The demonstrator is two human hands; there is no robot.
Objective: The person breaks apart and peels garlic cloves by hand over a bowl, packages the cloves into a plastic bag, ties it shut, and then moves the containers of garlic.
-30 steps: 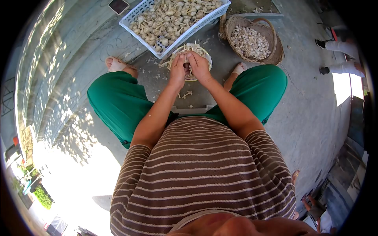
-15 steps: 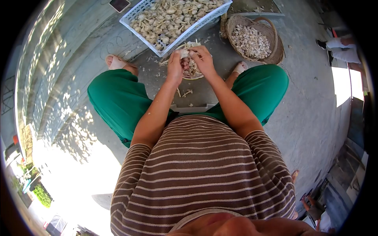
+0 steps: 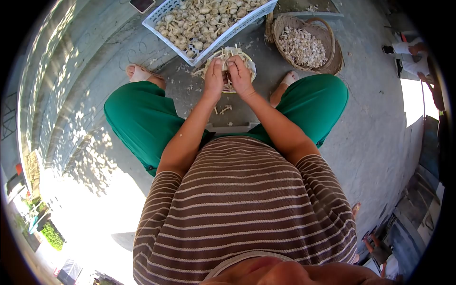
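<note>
My left hand point(image 3: 214, 78) and my right hand point(image 3: 240, 77) are close together, thumbs up and fingers curled inward around garlic that they mostly hide. Below them stands a small round basket point(image 3: 253, 71) with a pale lining, holding garlic stalks and skins. Just beyond my hands, a light-blue plastic crate point(image 3: 228, 37) is filled with whole garlic bulbs point(image 3: 202, 23). To the right, a woven basket point(image 3: 328, 45) with an arched handle contains loose garlic cloves point(image 3: 302, 47).
Bits of stalk point(image 3: 225, 109) and skin lie scattered on the concrete floor. A phone point(image 3: 142, 4) rests near the crate's far left corner. My sandalled feet flank the small basket. Another person's legs point(image 3: 411, 57) show at the far right.
My hands have drawn a little toward me and the thumbs have turned upward. The pale garlic seen at my fingertips before is now mostly hidden, and more of the small basket shows.
</note>
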